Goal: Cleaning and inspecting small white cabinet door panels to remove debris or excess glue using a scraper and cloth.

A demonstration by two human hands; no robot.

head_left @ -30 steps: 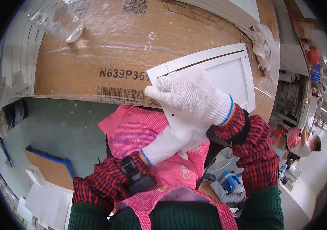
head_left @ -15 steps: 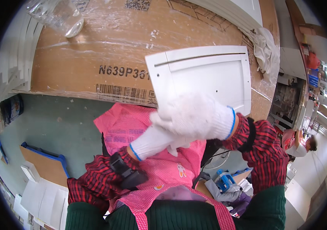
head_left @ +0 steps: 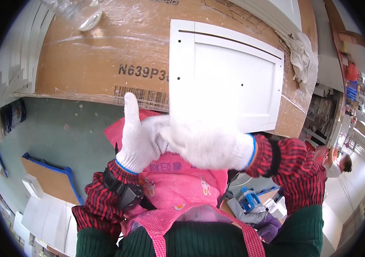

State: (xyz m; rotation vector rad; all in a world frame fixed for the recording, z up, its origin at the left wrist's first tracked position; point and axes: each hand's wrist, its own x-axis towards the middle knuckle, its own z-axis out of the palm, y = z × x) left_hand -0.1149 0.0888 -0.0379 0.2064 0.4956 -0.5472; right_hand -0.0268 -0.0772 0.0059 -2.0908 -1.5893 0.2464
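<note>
A white framed panel (head_left: pixel 234 64) with a long slot and small dark holes lies flat on a large cardboard box (head_left: pixel 84 64). Just off the panel's near left corner is my left hand (head_left: pixel 139 135) in a white knit glove, thumb stretched up and away from the fingers. Its fingertips run up to or behind my right hand, which hides part of them. My right hand (head_left: pixel 210 145), gloved too, crosses in front of the panel's near edge. Motion and glare smear its fingers, so their pose and any contact with the panel are unclear.
A clear plastic container (head_left: pixel 90 19) stands at the far left of the box. White boards (head_left: pixel 19 51) are stacked on the left, and a white cloth (head_left: pixel 302 55) lies at the right. Beyond, at far right, a person (head_left: pixel 336 165) is visible.
The panel sits farther away and has turned slightly clockwise. My left hand has come out from under the right one, moving left and up, its thumb now extended. My right hand has moved slightly nearer.
</note>
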